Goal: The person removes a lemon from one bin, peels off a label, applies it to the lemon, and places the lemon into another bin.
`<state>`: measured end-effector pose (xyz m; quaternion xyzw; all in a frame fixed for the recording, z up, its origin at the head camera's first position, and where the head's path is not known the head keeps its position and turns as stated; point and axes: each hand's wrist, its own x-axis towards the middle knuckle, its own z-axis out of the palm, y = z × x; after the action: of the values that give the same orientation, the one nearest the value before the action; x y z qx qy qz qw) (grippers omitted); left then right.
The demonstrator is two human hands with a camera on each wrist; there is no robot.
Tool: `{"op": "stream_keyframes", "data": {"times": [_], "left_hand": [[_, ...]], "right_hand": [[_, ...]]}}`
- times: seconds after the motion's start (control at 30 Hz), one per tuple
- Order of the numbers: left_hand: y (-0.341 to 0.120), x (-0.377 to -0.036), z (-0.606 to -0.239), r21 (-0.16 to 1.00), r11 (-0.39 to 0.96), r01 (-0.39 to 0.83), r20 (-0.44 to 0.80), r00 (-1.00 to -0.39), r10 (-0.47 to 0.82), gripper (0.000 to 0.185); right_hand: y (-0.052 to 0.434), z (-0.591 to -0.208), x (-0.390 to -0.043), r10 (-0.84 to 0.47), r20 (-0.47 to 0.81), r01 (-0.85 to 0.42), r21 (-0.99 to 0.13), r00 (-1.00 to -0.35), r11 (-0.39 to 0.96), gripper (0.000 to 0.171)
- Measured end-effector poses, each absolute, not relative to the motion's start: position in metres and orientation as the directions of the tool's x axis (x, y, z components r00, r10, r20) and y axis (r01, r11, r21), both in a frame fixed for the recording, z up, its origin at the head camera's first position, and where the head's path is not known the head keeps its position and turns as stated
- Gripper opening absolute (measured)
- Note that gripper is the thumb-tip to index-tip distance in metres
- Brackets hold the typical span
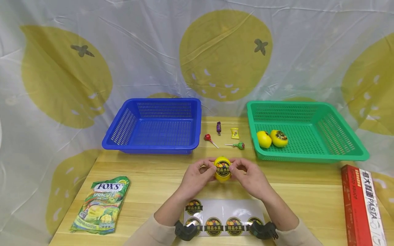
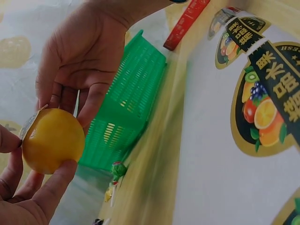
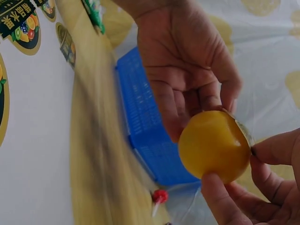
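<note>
Both hands grasp a small round yellow toy fruit [image 1: 222,168] with a dark round label on its face, held above the wooden table just beyond the white sticker sheet [image 1: 224,217]. The left hand [image 1: 197,177] cups its left side with thumb and fingers curled round it; the right hand [image 1: 247,176] pinches at the label's edge. The fruit looks light, smooth and rigid, probably slippery, so it is best gripped across its rounded sides, leaving the label face clear.
</note>
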<state>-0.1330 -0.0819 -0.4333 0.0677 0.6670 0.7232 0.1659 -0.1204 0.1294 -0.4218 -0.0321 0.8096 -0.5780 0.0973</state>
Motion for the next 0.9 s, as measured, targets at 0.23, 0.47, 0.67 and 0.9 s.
{"op": "stream_keyframes", "data": {"times": [0.23,0.47,0.67,0.9], "left_hand": [[-0.083,-0.130,-0.428,0.993,-0.055,-0.108,-0.085,-0.945,0.315,0.014],[-0.083,-0.129,-0.428,0.992,-0.073,-0.103,-0.075,-0.946,0.315,0.017],[-0.081,-0.128,-0.427,0.991,-0.071,-0.110,-0.084,-0.951,0.296,0.015],[-0.075,-0.119,-0.423,0.996,-0.070,-0.057,-0.030,-0.940,0.340,0.019]], "right_hand": [[0.128,-0.418,-0.117,-0.154,-0.058,0.003,-0.940,-0.986,0.340,0.021],[0.127,-0.418,-0.116,-0.137,-0.033,-0.016,-0.941,-0.990,0.339,0.019],[0.126,-0.419,-0.116,-0.127,-0.054,0.013,-0.953,-0.990,0.303,0.018],[0.115,-0.417,-0.113,-0.111,-0.126,0.068,-0.904,-0.986,0.421,0.050]]}}
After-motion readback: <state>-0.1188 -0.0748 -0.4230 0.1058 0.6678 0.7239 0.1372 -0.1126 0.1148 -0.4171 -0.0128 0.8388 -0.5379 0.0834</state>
